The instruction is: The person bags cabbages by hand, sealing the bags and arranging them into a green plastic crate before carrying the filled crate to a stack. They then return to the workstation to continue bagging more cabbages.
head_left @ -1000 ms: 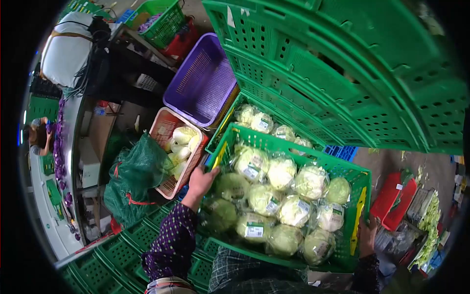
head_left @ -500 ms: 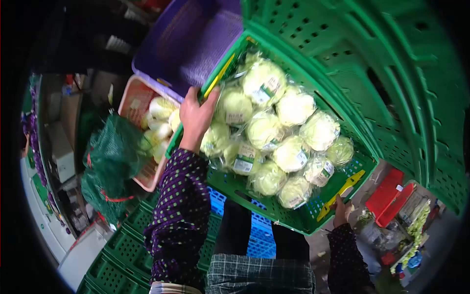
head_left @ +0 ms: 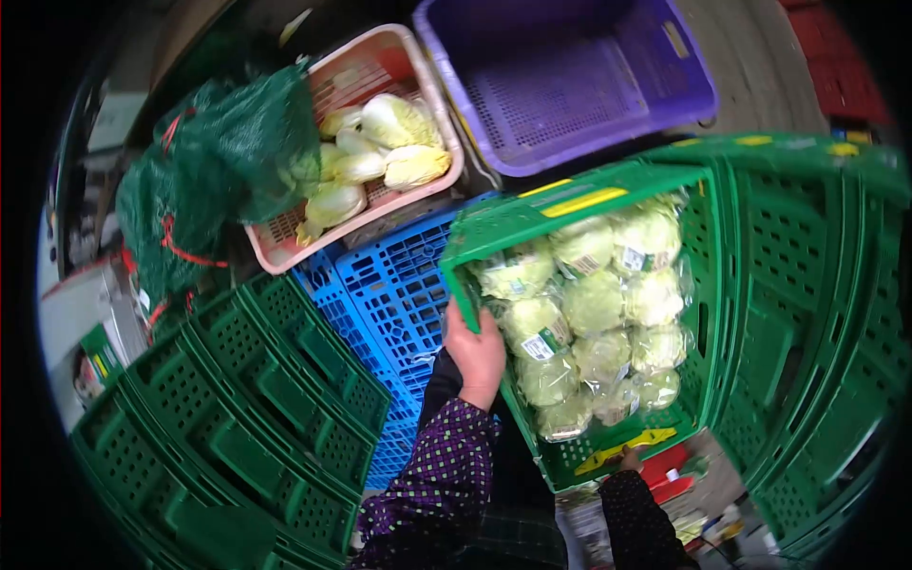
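Note:
A green plastic crate is held in front of me, tilted, full of pale green cabbages in clear film with labels. My left hand is closed round the crate's left rim, close to its far left corner. At the near end my right hand grips beside a yellow handle; its fingers are partly hidden by the crate wall. Another yellow handle is on the crate's far end.
Stacked green crates stand to the right and lower left. A blue pallet lies beyond my left hand. Behind it are a pink basket of napa cabbages, a purple basket and a green mesh bag.
The held crate has swung away from the right-hand stack's front and turned in view. My left hand's hold is now nearer the crate's corner. More of the pallet and left-hand crates shows.

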